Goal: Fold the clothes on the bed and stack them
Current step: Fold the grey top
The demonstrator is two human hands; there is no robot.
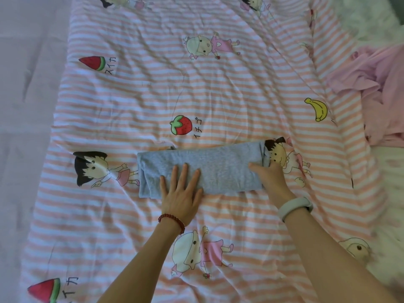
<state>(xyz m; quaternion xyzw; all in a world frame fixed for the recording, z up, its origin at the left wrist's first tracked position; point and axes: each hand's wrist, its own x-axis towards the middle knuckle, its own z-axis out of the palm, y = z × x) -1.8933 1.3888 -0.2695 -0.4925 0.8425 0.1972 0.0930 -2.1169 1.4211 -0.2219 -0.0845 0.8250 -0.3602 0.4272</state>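
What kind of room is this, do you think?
Most likely a bedroom at home: a striped cartoon-print bedsheet covers a bed, a folded grey garment lies on it, and loose pink clothes sit at the right edge.

A pink-and-white striped bedsheet (153,88) printed with cartoon children, strawberries, watermelon slices and a banana covers the bed. White fluffy bedding (391,171) lies along its right edge.

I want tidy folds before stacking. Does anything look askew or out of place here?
Mostly tidy. The grey garment lies as a long band, but a bit of fabric pokes out at its top-left edge. A crumpled pink pile lies unfolded at the right.
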